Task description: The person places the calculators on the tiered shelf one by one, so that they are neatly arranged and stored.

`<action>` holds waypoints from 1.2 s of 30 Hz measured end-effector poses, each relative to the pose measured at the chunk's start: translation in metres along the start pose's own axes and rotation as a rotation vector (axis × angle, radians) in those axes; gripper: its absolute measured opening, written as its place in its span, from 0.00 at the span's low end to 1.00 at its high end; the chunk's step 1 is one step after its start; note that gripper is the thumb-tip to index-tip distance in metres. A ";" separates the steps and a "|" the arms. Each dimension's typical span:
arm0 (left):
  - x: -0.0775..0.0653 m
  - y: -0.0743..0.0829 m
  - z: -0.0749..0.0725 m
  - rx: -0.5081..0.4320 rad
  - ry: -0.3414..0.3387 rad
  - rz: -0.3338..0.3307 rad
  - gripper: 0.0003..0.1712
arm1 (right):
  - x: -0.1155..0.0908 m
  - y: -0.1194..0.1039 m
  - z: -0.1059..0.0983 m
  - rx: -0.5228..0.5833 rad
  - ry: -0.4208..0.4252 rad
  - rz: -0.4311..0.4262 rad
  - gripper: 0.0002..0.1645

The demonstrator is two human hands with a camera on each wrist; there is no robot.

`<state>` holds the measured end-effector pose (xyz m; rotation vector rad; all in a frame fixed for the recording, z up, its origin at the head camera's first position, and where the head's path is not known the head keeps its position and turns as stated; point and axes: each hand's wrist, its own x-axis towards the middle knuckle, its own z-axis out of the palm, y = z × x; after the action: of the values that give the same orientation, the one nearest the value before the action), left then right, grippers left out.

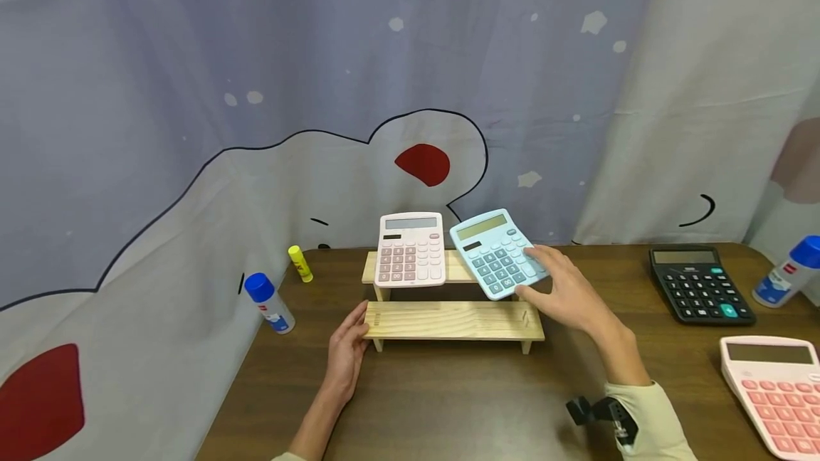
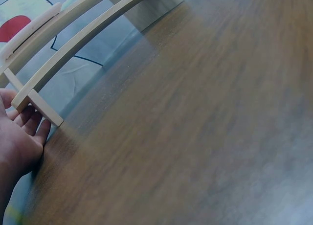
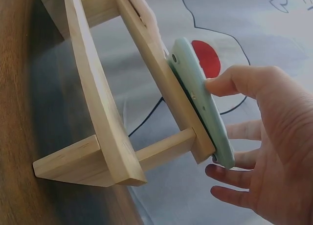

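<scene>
A two-step wooden stand (image 1: 448,321) rests on the table. My left hand (image 1: 348,354) grips the left end of its lower step, thumb on top and fingers beneath, as the left wrist view shows. A light blue calculator (image 1: 493,253) is tilted over the right part of the upper step. My right hand (image 1: 566,290) holds it by its right edge, thumb at the lower corner and fingers along the side. In the right wrist view the calculator's edge (image 3: 203,105) lies close along the upper step. Left of it, a pale pink calculator (image 1: 410,251) leans upright on that same step.
On the right of the brown table (image 1: 461,404) lie a black calculator (image 1: 700,287) and a pink calculator (image 1: 778,397), with a blue-capped bottle (image 1: 786,272) beside them. Another blue-capped bottle (image 1: 270,304) and a yellow glue stick (image 1: 300,264) stand at the left. A patterned curtain (image 1: 320,55) hangs behind.
</scene>
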<state>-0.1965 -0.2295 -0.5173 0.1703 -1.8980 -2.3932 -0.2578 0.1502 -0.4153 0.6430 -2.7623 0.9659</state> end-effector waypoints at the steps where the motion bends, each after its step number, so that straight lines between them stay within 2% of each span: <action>1: 0.000 0.000 0.000 0.000 0.001 0.002 0.31 | 0.000 0.000 0.000 -0.003 0.004 -0.003 0.43; 7: 0.000 -0.001 0.001 0.002 0.000 0.007 0.31 | 0.001 0.001 0.001 -0.009 0.022 -0.020 0.42; 15: -0.001 0.001 0.000 0.001 -0.003 0.003 0.32 | 0.002 0.004 0.003 0.015 -0.003 -0.040 0.44; 20: -0.001 0.000 0.001 0.002 0.003 0.002 0.31 | 0.002 0.005 0.002 -0.017 0.019 -0.057 0.44; 23: -0.001 0.000 0.001 0.006 0.007 0.003 0.31 | 0.002 0.006 0.001 -0.022 0.023 -0.056 0.43; 30: 0.000 0.000 0.000 0.003 0.013 -0.016 0.31 | 0.001 0.008 -0.001 0.045 0.006 -0.040 0.40; 36: 0.001 0.000 0.002 -0.001 0.019 -0.017 0.31 | 0.002 0.009 -0.002 0.037 -0.007 -0.039 0.38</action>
<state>-0.1974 -0.2276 -0.5173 0.2088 -1.8952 -2.3944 -0.2631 0.1570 -0.4181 0.7044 -2.7331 1.0114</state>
